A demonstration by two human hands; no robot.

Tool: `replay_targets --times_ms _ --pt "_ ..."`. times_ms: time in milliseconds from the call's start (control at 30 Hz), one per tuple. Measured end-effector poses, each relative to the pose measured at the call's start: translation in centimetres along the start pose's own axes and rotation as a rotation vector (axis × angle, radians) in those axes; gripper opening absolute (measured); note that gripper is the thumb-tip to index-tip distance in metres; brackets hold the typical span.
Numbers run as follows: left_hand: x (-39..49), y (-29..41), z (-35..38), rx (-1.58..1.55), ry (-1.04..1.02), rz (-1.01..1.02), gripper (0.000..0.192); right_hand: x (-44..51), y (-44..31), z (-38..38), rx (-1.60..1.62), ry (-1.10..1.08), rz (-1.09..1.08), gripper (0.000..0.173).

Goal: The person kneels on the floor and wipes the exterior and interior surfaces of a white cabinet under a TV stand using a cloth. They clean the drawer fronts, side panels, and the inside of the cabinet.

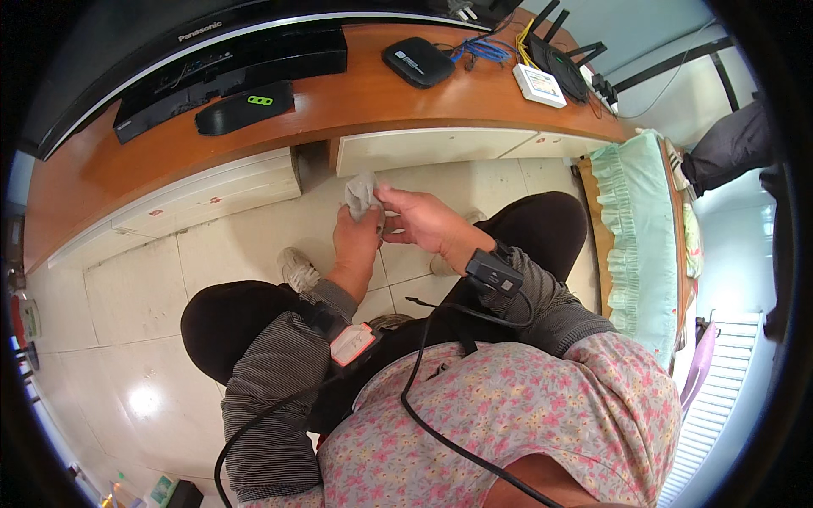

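Observation:
A crumpled light grey cloth [361, 192] is raised above the tiled floor, between my knees. My left hand [356, 236] grips its lower part, with the thumb pressed against it. At the cloth's right side is my right hand [419, 219], its fingers bent towards the fabric. Whether those fingertips pinch the cloth or only touch it, I cannot tell. The cloth's upper end stands free above both hands. A black device [494, 273] is strapped to my right wrist, and another with a paper label [352, 344] sits by my left forearm.
A wooden TV cabinet [317, 120] spans the front, holding a black set-top box [418, 62], a router [559, 66] and a white box [538, 86]. A green ruffled cover [641, 247] lies at right. Black cables [416, 387] cross my lap.

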State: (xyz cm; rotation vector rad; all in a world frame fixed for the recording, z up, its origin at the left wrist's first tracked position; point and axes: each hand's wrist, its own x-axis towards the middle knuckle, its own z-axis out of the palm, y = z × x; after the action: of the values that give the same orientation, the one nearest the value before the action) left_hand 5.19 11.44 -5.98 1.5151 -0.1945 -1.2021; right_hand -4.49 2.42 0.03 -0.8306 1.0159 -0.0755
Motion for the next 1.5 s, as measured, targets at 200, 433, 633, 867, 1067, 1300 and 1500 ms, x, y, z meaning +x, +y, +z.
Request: replay_targets --times_ms 200,433,633,867,1067,1300,1500 --pt "4.3 -2.3 -1.2 -0.066 0.232 0.054 0.036 0.7 -6.2 -1.9 -0.818 0.158 -0.633 0.028" --pt "6.3 -1.3 -3.4 0.11 0.307 0.063 0.03 5.7 -14.8 -1.9 -1.863 -0.107 -1.166 0.039" --pt "8.5 -0.3 -1.8 0.129 0.396 0.507 0.036 8.5 -14.3 -2.0 -1.884 -0.102 -1.361 0.041" --pt "12.0 -0.1 2.5 0.23 0.522 0.565 0.038 9.2 -14.2 -2.4 -1.84 -0.084 -1.49 0.04" --pt "15.1 -3.8 3.3 0.211 0.624 0.508 0.037 9.5 -14.2 -2.3 -1.833 -0.09 -1.487 0.041" --pt "21.8 -10.3 1.9 -0.185 0.318 -0.016 0.039 9.6 -14.4 -2.3 -1.825 -0.127 -1.461 0.04" --pt "21.8 -10.1 6.1 -0.78 0.326 -0.342 0.014 9.7 -14.4 -2.5 -1.818 -0.127 -1.478 0.041"
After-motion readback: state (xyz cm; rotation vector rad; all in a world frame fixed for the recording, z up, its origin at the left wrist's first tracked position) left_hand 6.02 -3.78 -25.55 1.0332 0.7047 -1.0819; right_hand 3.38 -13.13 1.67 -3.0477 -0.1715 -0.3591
